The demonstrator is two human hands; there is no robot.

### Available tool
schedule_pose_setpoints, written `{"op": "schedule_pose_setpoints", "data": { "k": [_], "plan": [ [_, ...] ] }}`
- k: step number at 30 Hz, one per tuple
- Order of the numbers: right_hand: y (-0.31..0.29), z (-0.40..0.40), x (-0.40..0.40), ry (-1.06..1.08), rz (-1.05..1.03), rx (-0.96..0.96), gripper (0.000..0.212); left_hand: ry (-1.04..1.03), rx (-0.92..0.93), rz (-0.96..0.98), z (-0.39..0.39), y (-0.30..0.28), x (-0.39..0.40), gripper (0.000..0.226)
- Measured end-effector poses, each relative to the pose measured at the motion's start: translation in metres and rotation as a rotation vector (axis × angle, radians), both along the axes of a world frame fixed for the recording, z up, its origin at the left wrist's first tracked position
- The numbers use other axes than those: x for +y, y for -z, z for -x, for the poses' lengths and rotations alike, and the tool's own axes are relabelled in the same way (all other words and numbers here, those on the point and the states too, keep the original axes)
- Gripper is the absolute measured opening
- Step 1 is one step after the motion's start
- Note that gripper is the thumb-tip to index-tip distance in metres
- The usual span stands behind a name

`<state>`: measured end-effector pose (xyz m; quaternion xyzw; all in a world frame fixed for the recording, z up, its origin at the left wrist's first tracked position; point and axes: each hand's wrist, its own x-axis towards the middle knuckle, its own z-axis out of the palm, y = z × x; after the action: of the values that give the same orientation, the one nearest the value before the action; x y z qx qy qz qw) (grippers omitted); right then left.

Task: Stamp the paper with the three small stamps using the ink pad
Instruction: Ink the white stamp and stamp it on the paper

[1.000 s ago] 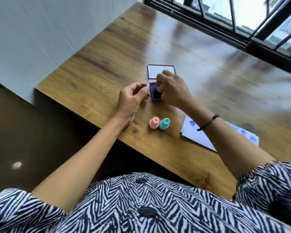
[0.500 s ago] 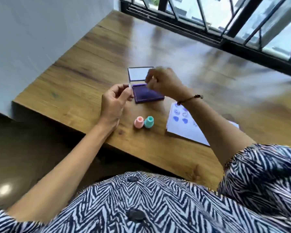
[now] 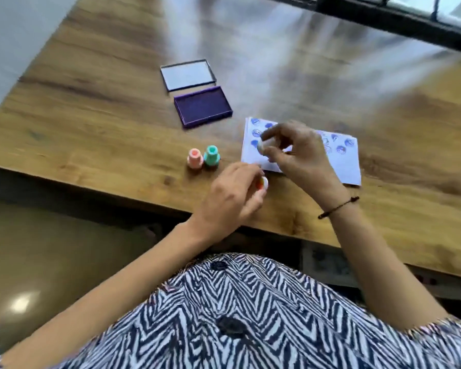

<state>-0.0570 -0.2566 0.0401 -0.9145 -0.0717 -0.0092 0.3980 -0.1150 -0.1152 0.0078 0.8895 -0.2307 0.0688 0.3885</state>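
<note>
A white paper (image 3: 341, 166) with several blue stamp marks lies on the wooden table (image 3: 104, 123). Over its left part my right hand (image 3: 298, 153) pinches a small white stamp (image 3: 261, 148) between thumb and fingers. Near the table's front edge, my left hand (image 3: 232, 201) holds a small white cap (image 3: 262, 184) with an orange inside. A pink stamp (image 3: 194, 157) and a green stamp (image 3: 211, 155) stand side by side left of the paper. Behind them lies the open purple ink pad (image 3: 202, 106), with its lid (image 3: 187, 74) flat beyond it.
The table's front edge runs just below my left hand, with dark floor under it. A grey wall borders the table on the left. A black window frame (image 3: 399, 17) crosses the far right.
My right hand has left the ink pad and come toward me over the paper with the stamp. My left hand has moved right toward the paper's corner. The view has tilted down.
</note>
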Motion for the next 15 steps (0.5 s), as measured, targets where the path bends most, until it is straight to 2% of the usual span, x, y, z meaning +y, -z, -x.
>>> {"op": "schedule_pose_setpoints", "data": {
  "k": [4, 15],
  "plan": [
    [0.004, -0.003, 0.009, -0.065, 0.124, -0.027, 0.016, -0.018, 0.003, -0.067, -0.001, 0.009, 0.003, 0.027],
    [0.01, -0.007, 0.016, -0.133, 0.362, -0.062, 0.015, -0.129, 0.092, 0.031, -0.004, 0.013, 0.004, 0.032]
  ]
}}
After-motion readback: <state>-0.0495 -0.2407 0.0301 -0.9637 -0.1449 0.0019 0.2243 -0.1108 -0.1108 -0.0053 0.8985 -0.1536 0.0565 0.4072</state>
